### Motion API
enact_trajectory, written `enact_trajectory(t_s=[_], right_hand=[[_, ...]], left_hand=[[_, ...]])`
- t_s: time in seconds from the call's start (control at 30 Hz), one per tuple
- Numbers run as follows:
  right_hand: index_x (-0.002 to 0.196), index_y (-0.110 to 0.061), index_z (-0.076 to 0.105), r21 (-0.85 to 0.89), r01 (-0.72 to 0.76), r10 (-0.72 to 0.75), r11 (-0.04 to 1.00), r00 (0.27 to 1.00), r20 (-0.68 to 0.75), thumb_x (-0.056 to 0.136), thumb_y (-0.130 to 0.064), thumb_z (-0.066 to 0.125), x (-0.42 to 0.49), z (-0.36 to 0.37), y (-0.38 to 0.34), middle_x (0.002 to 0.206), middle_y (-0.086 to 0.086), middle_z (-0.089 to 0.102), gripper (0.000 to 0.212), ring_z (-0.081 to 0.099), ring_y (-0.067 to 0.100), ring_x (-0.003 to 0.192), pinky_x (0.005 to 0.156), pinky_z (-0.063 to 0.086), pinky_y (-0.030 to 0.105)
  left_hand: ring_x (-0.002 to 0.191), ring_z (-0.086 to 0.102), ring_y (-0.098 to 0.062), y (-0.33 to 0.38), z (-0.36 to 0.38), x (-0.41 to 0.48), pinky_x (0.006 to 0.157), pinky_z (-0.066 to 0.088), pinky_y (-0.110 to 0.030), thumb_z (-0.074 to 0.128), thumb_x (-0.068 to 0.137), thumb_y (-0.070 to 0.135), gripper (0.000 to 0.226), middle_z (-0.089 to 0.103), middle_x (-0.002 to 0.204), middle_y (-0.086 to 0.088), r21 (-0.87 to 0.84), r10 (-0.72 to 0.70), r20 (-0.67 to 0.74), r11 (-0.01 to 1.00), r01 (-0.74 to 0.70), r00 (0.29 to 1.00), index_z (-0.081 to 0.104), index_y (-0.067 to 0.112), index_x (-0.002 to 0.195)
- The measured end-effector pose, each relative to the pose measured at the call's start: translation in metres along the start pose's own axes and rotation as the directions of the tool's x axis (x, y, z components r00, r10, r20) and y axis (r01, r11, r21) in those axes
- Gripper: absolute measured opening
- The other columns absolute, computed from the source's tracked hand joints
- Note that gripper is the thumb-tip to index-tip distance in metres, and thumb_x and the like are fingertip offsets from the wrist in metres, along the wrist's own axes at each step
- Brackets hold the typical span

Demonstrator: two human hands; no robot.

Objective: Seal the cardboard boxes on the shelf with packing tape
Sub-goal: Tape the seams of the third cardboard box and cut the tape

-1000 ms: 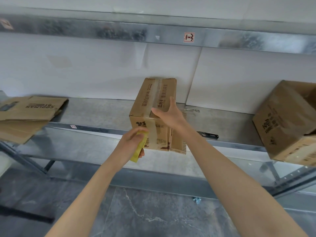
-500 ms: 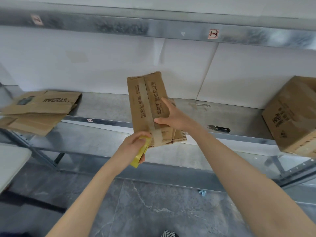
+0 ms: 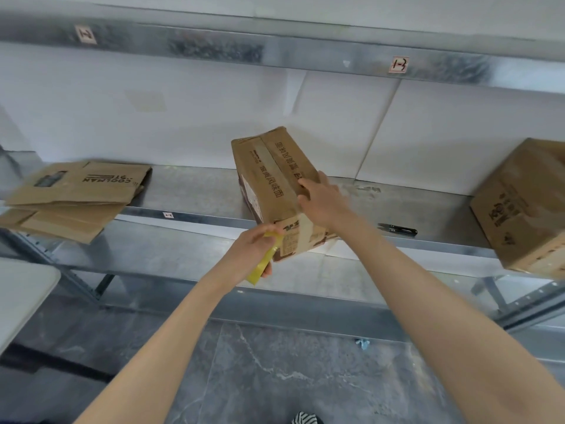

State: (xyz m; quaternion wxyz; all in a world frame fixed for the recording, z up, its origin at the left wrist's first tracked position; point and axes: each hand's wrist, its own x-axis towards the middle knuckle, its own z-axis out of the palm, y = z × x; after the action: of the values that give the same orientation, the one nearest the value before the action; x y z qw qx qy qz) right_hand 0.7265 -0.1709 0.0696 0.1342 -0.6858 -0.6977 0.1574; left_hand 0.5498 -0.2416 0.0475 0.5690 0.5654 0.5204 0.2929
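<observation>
A brown cardboard box (image 3: 269,179) with printed characters stands tilted on the metal shelf (image 3: 195,191), its near end overhanging the shelf's front edge. A strip of tape runs along its top seam and down the near face. My right hand (image 3: 321,200) grips the box's right top edge. Just below the box's near left corner, my left hand (image 3: 253,252) holds a yellow roll of packing tape (image 3: 263,264); the roll is partly hidden by my fingers.
Flattened cardboard boxes (image 3: 73,197) lie on the shelf at the left. A larger brown box (image 3: 526,203) stands at the right end. Black snips (image 3: 397,230) lie on the shelf right of my arm. A white table corner (image 3: 21,295) shows lower left.
The box has been turned and tilted, its far end now swung to the left and its top face showing. My left hand with the tape roll has stayed by the near face.
</observation>
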Motion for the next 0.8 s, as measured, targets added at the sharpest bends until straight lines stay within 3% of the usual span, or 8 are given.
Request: enact_trajectory(t_s=[0.1, 0.17, 0.6, 0.8], right_hand=[[0.146, -0.031, 0.024, 0.034, -0.067, 0.066, 0.997, 0.997, 0.037, 0.087, -0.063, 0.041, 0.001, 0.009, -0.001, 0.158, -0.001, -0.002, 0.069, 0.002, 0.031, 0.141, 0.108, 0.025, 0.058], [0.147, -0.031, 0.02, 0.071, -0.055, 0.054, 0.996, 0.998, 0.021, 0.084, -0.068, 0.044, 0.004, 0.011, 0.001, 0.158, -0.002, -0.007, 0.078, -0.006, 0.029, 0.142, 0.11, 0.022, 0.057], [0.149, -0.034, 0.022, 0.13, 0.145, -0.161, 0.981, 0.979, 0.123, 0.083, -0.06, 0.057, 0.045, -0.011, 0.047, 0.158, -0.009, -0.004, 0.079, -0.004, 0.018, 0.143, 0.112, 0.019, 0.048], [0.149, -0.032, 0.024, 0.193, 0.248, -0.288, 0.949, 0.933, 0.217, 0.084, -0.057, 0.058, 0.072, -0.029, 0.064, 0.159, -0.009, -0.002, 0.078, -0.005, 0.017, 0.143, 0.112, 0.02, 0.048]], left_hand=[[0.05, 0.056, -0.016, 0.001, 0.0, 0.004, 0.052, 0.048, -0.028, 0.037, 0.1, 0.016, 0.027, 0.06, 0.11, -0.011, -0.004, -0.008, 0.005, 1.0, 0.008, 1.0, 0.061, 0.022, 0.111], [0.051, 0.057, -0.016, 0.001, 0.001, 0.007, 0.052, 0.049, -0.028, 0.038, 0.1, 0.017, 0.027, 0.06, 0.108, -0.01, -0.008, -0.021, 0.012, 1.0, 0.021, 1.0, 0.061, 0.023, 0.113], [0.06, 0.057, -0.021, 0.007, 0.022, 0.027, 0.052, 0.048, -0.027, 0.04, 0.099, 0.017, 0.026, 0.059, 0.107, -0.008, -0.033, -0.03, 0.014, 0.999, 0.03, 0.999, 0.065, 0.025, 0.103], [0.052, 0.054, -0.021, 0.019, 0.049, 0.043, 0.049, 0.048, -0.03, 0.04, 0.099, 0.016, 0.026, 0.065, 0.089, -0.009, -0.077, -0.034, -0.086, 0.997, 0.027, 0.996, 0.065, 0.022, 0.1]])
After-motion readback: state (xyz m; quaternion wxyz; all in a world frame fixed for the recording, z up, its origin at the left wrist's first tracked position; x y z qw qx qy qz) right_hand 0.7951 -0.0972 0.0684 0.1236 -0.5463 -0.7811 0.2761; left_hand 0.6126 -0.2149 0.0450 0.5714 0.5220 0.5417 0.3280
